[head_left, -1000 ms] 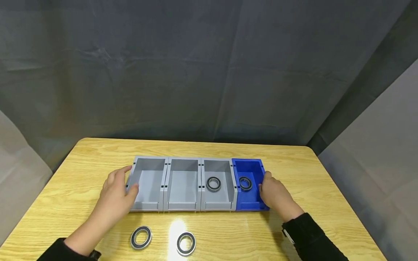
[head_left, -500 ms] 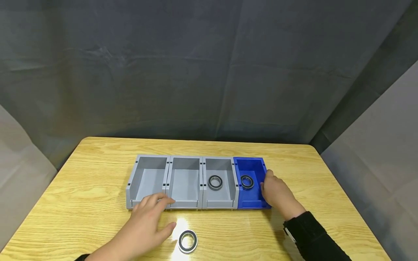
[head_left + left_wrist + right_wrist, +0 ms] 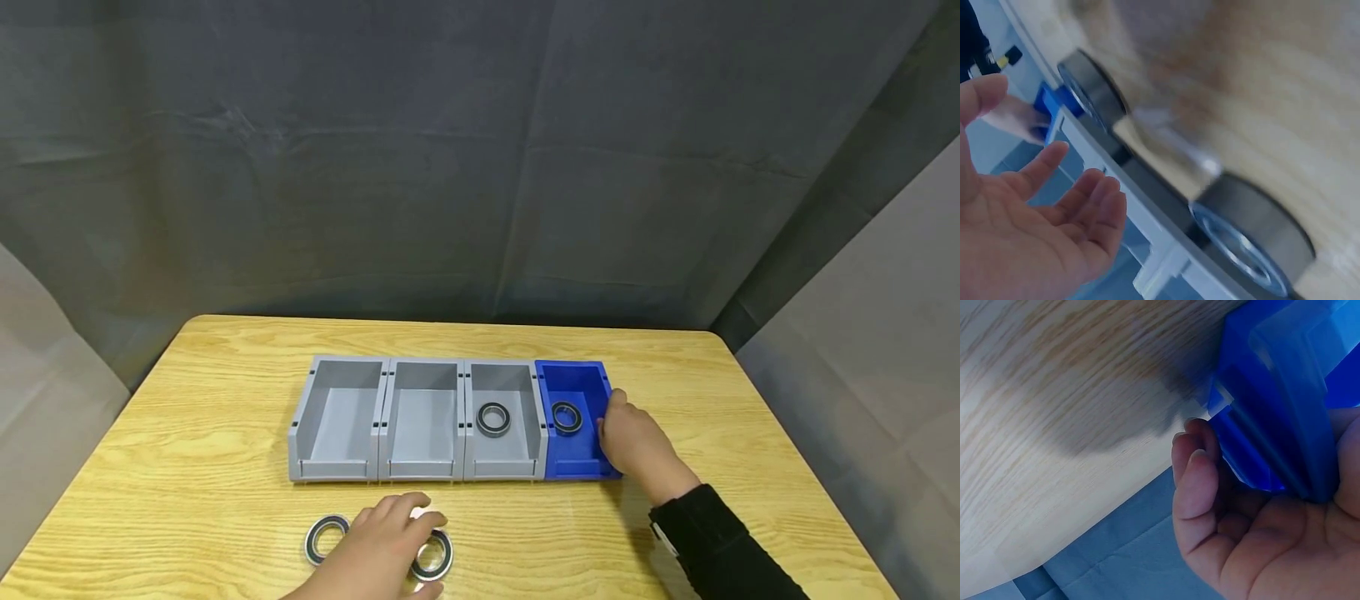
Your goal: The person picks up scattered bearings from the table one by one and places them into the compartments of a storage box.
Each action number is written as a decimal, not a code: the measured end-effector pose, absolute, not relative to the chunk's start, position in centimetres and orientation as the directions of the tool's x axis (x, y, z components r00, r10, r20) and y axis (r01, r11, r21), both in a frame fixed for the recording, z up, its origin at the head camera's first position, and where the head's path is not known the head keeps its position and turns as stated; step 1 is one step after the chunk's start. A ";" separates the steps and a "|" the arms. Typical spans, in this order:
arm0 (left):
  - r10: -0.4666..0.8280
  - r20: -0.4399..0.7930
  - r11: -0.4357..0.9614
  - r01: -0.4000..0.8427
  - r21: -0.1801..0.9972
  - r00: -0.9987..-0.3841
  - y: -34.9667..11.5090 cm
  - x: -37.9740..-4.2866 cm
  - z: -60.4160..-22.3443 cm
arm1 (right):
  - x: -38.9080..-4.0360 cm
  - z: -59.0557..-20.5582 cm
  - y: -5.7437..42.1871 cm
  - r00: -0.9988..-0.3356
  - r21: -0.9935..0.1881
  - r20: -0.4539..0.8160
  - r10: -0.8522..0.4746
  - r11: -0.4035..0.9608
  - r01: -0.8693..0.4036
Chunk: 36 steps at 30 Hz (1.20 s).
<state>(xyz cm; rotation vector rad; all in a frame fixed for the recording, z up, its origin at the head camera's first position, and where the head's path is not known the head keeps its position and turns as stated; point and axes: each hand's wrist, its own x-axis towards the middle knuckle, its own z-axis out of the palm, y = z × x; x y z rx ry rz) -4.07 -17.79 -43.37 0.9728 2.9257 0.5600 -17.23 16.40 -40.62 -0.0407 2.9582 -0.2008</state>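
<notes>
In the head view my left hand [image 3: 375, 550] hovers over the table front beside a ball bearing [image 3: 446, 560], its fingers loosely bent. The left wrist view shows its palm facing up with nothing gripped, apart from both loose bearings. Another bearing [image 3: 312, 543] lies left of that hand, partly covered by it. My right hand [image 3: 637, 442] grips the right side wall of the blue bin [image 3: 581, 468], thumb inside and fingers outside. One bearing [image 3: 566, 432] lies in the blue bin, and one more [image 3: 481, 419] in the grey bin [image 3: 504, 472] beside it.
Two further grey bins, a middle one [image 3: 422, 470] and a leftmost one [image 3: 337, 471], continue the row to the left. The wooden table [image 3: 240, 400] ends at a dark cloth [image 3: 360, 167] behind.
My left hand has left the leftmost bin's side and moved right and toward the near edge, passing over the left loose bearing to the right one. The right hand has kept its place.
</notes>
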 end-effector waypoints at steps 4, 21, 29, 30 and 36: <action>0.606 0.067 0.740 0.593 0.319 -0.793 -16.9 -3.9 -43.6 | -17.2 -40.6 16.4 -0.984 -0.134 -0.175 -0.028 0.991 -0.004; 0.640 0.043 0.735 0.627 0.257 -0.767 -15.7 -4.1 -45.4 | -17.1 -40.8 16.4 -0.987 -0.115 -0.160 -0.024 0.993 -0.006; 0.669 0.149 0.702 0.685 0.197 -0.728 -15.7 -4.1 -45.2 | -17.1 -40.8 16.3 -0.986 -0.116 -0.167 -0.005 0.993 0.014; 0.671 0.151 0.700 0.687 0.195 -0.726 -15.7 -4.1 -45.2 | -17.1 -40.8 16.3 -0.986 -0.117 -0.166 -0.005 0.993 0.015; 0.657 0.147 0.707 0.672 0.219 -0.739 -16.0 -4.0 -45.4 | -17.2 -40.9 16.3 -0.986 -0.118 -0.167 -0.006 0.993 0.014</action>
